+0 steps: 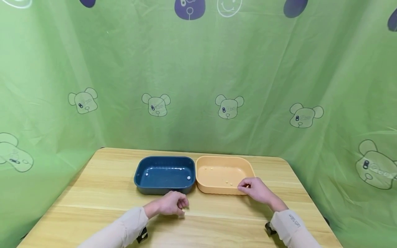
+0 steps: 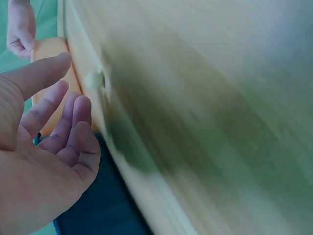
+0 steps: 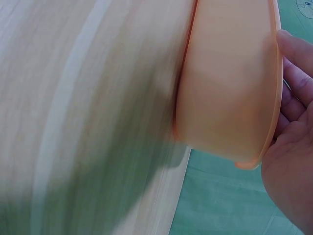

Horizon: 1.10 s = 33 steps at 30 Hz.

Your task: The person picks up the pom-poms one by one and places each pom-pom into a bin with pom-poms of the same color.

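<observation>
My left hand [image 1: 172, 203] is just in front of a dark blue tray [image 1: 167, 191]. A tiny pale ball [image 2: 94, 80] shows just beyond its thumb and fingertips in the left wrist view, with a gap between. Those fingers are loosely bent and the thumb stands apart from them. My right hand [image 1: 255, 190] is at the front right corner of an orange tray [image 1: 214, 190]. In the right wrist view its thumb is at the tray's rim and its bent fingers are behind the wall, so their tips are hidden. Whether they pinch anything cannot be made out.
Several tiny white balls, one white ball [image 1: 189, 178] among them, lie in the blue tray. The orange tray holds several yellowish ones, such as a ball [image 1: 231, 184] near its front. Both trays stand side by side on a wooden table [image 1: 102, 193], before a green curtain [image 1: 192, 134].
</observation>
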Motion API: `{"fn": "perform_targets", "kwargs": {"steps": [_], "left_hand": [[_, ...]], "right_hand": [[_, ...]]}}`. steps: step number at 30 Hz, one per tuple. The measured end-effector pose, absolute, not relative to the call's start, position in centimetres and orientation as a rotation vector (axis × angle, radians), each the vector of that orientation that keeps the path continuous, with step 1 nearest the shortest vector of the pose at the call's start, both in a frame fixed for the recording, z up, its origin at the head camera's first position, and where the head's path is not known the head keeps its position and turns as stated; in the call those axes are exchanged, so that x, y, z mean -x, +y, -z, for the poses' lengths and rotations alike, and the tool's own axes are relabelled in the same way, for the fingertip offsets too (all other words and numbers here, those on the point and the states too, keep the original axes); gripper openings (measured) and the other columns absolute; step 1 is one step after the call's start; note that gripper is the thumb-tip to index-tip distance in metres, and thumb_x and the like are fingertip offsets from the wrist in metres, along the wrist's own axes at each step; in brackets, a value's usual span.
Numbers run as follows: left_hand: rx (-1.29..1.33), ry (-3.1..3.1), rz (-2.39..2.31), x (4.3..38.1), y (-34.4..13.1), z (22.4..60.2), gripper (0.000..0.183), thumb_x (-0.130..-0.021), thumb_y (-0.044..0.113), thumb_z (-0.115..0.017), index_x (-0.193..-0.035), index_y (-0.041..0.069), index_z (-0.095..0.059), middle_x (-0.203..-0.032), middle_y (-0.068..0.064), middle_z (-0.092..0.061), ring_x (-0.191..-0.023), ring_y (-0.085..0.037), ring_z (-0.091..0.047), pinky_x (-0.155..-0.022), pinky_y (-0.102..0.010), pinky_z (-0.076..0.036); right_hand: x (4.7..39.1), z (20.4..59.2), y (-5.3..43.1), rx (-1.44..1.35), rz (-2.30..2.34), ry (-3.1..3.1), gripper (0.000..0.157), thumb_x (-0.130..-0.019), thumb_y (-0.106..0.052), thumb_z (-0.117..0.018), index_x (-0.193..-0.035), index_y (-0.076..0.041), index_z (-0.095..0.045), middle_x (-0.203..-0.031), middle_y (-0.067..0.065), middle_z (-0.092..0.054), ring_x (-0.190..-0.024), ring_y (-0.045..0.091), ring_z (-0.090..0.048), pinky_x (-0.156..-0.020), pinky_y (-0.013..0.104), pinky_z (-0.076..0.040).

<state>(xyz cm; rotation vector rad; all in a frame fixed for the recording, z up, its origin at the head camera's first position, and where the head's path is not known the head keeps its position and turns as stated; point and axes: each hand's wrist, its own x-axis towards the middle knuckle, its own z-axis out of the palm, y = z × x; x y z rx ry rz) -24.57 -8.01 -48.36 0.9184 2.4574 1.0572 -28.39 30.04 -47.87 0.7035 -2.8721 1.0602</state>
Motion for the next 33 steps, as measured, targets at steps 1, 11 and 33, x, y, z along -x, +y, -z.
{"fn": "perform_targets", "kwargs": {"steps": [1, 11, 33], "left_hand": [[-0.922, 2.452, -1.055, 24.5, -8.0, 48.5, 0.026, -0.069, 0.001, -0.08, -0.09, 0.006, -0.066, -0.081, 0.0, -0.064, -0.074, -0.008, -0.059, -0.069, -0.018, -0.048], [-0.932, 2.505, -0.996, 24.4, -7.9, 49.3, 0.023, -0.068, 0.001, -0.08, -0.085, 0.008, -0.066, -0.074, 0.004, -0.06, -0.07, -0.005, -0.054, -0.065, -0.018, -0.044], [-0.963, 2.55, -0.909, 24.5, -7.9, 49.7, 0.017, -0.071, 0.005, -0.08, -0.078, 0.012, -0.066, -0.07, 0.01, -0.058, -0.066, 0.002, -0.05, -0.064, -0.016, -0.044]], "right_hand": [[28.4, 47.8, 30.0, -0.708, -1.065, -2.87, 0.009, -0.089, -0.026, -0.067, -0.084, -0.018, -0.07, -0.079, -0.01, -0.064, -0.073, 0.007, -0.057, -0.067, 0.025, -0.048], [28.2, 47.7, 30.1, -0.692, -1.078, -2.881, 0.007, -0.089, -0.024, -0.067, -0.085, -0.019, -0.069, -0.08, -0.01, -0.064, -0.075, 0.011, -0.058, -0.068, 0.026, -0.048], [28.2, 47.9, 30.1, -0.691, -1.062, -2.876, 0.006, -0.089, -0.025, -0.067, -0.086, -0.021, -0.07, -0.08, -0.012, -0.064, -0.074, 0.009, -0.058, -0.067, 0.025, -0.048]]}}
